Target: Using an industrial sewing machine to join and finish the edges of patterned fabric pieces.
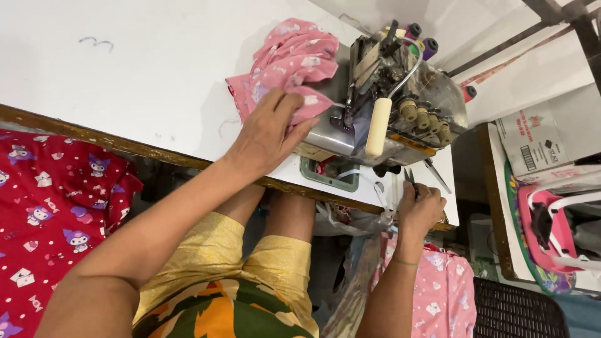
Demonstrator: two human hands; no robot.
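Observation:
My left hand lies flat on a piece of pink printed fabric, pressing it against the bed of a grey overlock sewing machine on the white table. The fabric bunches up behind the hand and its edge reaches the needle area. My right hand is at the table's front edge, right of the machine, closed on a small pair of thread snips whose dark tips point up. A cream roller handle hangs at the machine's front.
Red printed cloth hangs at the left below the table. More pink fabric lies by my right knee. A green-rimmed chute sits in the table. A cardboard box and pink plastic item stand at the right.

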